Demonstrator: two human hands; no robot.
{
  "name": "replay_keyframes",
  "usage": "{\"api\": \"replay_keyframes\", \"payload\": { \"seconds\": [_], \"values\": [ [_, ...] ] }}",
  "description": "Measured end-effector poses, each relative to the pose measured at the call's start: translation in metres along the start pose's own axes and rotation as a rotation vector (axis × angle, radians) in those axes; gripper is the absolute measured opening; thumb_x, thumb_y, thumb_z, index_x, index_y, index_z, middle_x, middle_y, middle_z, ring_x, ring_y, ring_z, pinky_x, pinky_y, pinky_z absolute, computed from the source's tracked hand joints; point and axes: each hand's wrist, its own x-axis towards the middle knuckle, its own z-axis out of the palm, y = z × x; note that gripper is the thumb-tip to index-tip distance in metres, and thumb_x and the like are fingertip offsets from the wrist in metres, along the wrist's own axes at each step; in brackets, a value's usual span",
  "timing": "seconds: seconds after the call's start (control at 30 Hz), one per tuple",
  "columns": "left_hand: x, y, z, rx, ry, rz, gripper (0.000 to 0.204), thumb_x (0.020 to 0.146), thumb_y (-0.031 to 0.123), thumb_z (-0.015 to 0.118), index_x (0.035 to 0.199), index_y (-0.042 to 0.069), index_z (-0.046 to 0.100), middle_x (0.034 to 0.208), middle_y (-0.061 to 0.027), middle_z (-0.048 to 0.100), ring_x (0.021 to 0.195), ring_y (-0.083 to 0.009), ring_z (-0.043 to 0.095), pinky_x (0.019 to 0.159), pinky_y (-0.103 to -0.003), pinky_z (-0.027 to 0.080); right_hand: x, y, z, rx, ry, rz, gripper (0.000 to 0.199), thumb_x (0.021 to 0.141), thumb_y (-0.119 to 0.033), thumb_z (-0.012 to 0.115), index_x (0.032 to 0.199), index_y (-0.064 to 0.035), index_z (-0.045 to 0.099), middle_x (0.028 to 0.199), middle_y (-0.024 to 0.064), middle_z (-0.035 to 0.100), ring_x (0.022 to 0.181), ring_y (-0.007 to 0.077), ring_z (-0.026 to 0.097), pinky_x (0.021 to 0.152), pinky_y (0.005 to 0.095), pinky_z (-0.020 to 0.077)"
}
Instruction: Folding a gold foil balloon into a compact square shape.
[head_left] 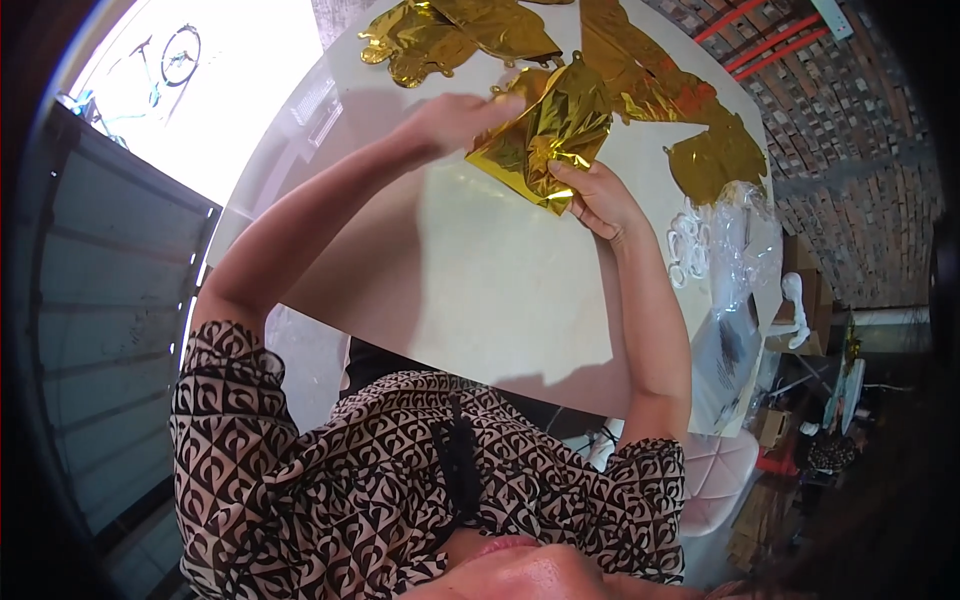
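A shiny gold foil balloon [560,130], flat and crumpled, is held up over the far part of the pale table. My right hand [598,200] pinches its lower right edge, with the thumb on top and the other fingers curled underneath. At the balloon's left side is my left hand [470,120], its fingers lying across the foil. Motion smears those fingers, so their grip does not show. Several more flat gold foil balloons [480,30] lie at the far left of the table. Others, partly overlapping [650,80], spread along the far right.
White looped pieces [688,248] lie at the table's right, beside clear plastic bags [745,240]. The pale table [500,300] curves around in front of me. A light padded chair [720,485] stands at the right, cardboard boxes [810,300] beyond. A brick wall [850,150] rises there.
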Motion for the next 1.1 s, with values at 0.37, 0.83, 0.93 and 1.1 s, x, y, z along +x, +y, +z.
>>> {"api": "replay_keyframes", "payload": {
  "seconds": [0.37, 0.83, 0.93, 1.1],
  "values": [
    [-0.016, -0.055, 0.032, -0.236, 0.517, 0.311, 0.056, 0.085, 0.023, 0.073, 0.130, -0.005, 0.055, 0.119, -0.0233, 0.066, 0.103, -0.0366, 0.066, 0.091, -0.041, 0.052, 0.009, 0.001, -0.010, -0.066, -0.002, 0.016, 0.027, 0.100, -0.017, 0.061, 0.123, -0.0021, 0.061, 0.112, 0.0040, 0.070, 0.095, 0.0096, 0.068, 0.080, 0.0232, 0.0573],
    [0.005, -0.008, 0.021, 0.600, 0.300, 0.234, 0.035, 0.085, 0.030, 0.071, 0.104, 0.001, 0.072, 0.108, -0.0196, 0.065, 0.102, -0.0349, 0.064, 0.087, -0.043, 0.053, 0.014, 0.015, -0.021, -0.168, -0.030, -0.017, 0.030, 0.099, -0.015, 0.063, 0.126, -0.0022, 0.058, 0.112, 0.0026, 0.069, 0.091, 0.0084, 0.067, 0.070, 0.0212, 0.0540],
    [0.014, -0.008, 0.027, 0.581, 0.298, 0.196, 0.039, 0.082, 0.035, 0.075, 0.102, 0.002, 0.072, 0.114, -0.0178, 0.062, 0.106, -0.0339, 0.062, 0.087, -0.043, 0.053, 0.010, 0.014, -0.019, -0.160, -0.044, -0.038, 0.031, 0.099, -0.016, 0.063, 0.126, -0.0028, 0.058, 0.112, 0.0021, 0.069, 0.092, 0.0088, 0.066, 0.072, 0.0216, 0.0537],
    [0.008, 0.013, 0.004, 0.361, 0.121, 0.053, 0.038, 0.079, 0.032, 0.077, 0.100, 0.002, 0.070, 0.106, -0.0165, 0.068, 0.101, -0.0306, 0.067, 0.082, -0.041, 0.054, -0.001, 0.005, 0.000, -0.115, -0.035, -0.070, 0.029, 0.099, -0.017, 0.064, 0.124, -0.0041, 0.059, 0.106, 0.0002, 0.069, 0.082, 0.0058, 0.064, 0.063, 0.0192, 0.0499]
  ]
}}
